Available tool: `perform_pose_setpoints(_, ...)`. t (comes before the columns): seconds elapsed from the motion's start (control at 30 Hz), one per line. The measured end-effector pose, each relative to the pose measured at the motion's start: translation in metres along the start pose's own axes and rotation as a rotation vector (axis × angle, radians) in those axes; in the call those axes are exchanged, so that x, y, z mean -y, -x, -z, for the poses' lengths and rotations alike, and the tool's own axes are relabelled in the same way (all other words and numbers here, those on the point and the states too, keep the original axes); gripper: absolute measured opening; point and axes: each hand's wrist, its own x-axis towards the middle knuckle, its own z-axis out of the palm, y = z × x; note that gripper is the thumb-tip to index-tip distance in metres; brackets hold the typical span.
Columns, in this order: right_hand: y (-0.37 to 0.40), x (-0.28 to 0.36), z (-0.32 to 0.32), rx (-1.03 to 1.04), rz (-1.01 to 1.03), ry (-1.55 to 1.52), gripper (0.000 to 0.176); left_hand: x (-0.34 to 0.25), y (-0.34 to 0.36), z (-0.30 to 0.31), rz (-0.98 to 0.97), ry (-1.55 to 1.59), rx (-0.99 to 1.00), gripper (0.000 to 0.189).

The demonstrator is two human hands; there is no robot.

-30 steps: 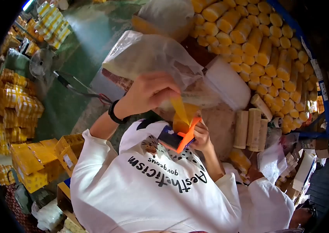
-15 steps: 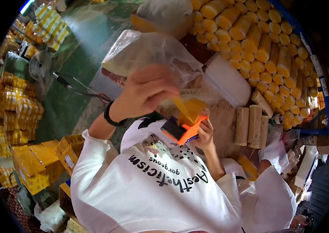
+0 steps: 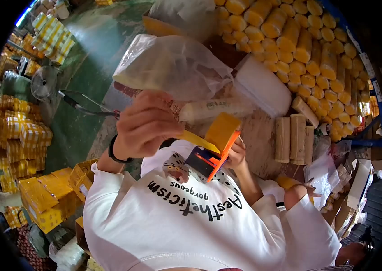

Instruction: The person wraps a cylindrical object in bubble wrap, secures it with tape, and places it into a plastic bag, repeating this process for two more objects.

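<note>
My left hand (image 3: 148, 123), with a black band at its wrist, pinches the loose end of a yellow tape strip (image 3: 202, 141). The strip runs across to an orange and dark blue tape dispenser (image 3: 211, 162) that carries a wide roll of yellow tape (image 3: 221, 131). Around the dispenser's far side are the fingers of my right hand (image 3: 237, 154), partly hidden by it. The dispenser is held up in front of my white sweatshirt. Behind it, a pale wrapped cylindrical pack (image 3: 218, 109) lies on the worn work surface (image 3: 263, 140).
A clear plastic bag (image 3: 168, 63) and a white foam-like bundle (image 3: 263, 86) lie beyond my hands. Yellow-ended rolls (image 3: 299, 45) are piled at the back right, near several brown rolls (image 3: 290, 140). Taped boxes (image 3: 48, 189) stand left. Another person's white sleeve (image 3: 308, 230) is close on my right.
My left hand has moved left and slightly down, still pinching the strip. The dispenser has turned, so its roll stands more upright. The pale pack behind shows more clearly.
</note>
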Motion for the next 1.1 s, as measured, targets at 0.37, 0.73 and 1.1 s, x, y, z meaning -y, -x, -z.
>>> perform_pose_setpoints(0.37,-0.027,0.003,0.003,0.070,0.058,-0.160,0.024,0.023,0.001,0.002,0.114,0.013,-0.064,0.015)
perform_pose_setpoints(0.73,-0.050,0.010,0.010,0.182,0.285,0.065,0.032,0.061,-0.015,-0.032,0.409,0.558,0.342,0.016)
perform_pose_setpoints(1.1,-0.075,0.005,0.032,0.302,0.474,0.201,0.026,0.085,-0.037,-0.079,0.542,0.888,0.677,0.029)
